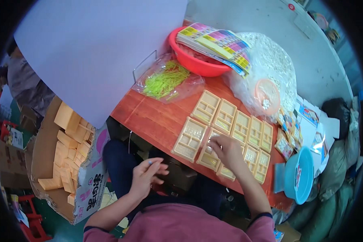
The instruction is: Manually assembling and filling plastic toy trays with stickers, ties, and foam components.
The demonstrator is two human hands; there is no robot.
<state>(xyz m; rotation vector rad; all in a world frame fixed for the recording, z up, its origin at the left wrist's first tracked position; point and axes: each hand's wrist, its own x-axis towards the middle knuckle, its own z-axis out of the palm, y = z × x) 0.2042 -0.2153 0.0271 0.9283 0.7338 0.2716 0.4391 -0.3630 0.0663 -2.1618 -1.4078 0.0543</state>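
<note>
"How many trays are there?"

"Ten beige trays [224, 115], by my count, in two rows of five on the red-brown table [147, 115]. My right arm hides part of the front row."

"And your hands?"

"My right hand [226, 150] is over the second tray from the left in the front row, fingers bent together; I can't tell whether they grip anything. My left hand [147, 176] is off the table's near edge, fingers loosely curled. Something small and bluish shows at its fingertips, too small to make out."

"What's around the trays?"

"Behind them, one bag of yellow-green sticks [164, 82], one red basin [205, 69] with one stack of printed sheets [213, 42] on it, and one big clear bag of white pieces [276, 52] with one peach bowl [276, 97] against it. To the right, one light-blue basin [309, 173]."

"Further off?"

"On my left, one cardboard box [44, 141] of wood-coloured blocks [64, 159], too jumbled to count."
</note>
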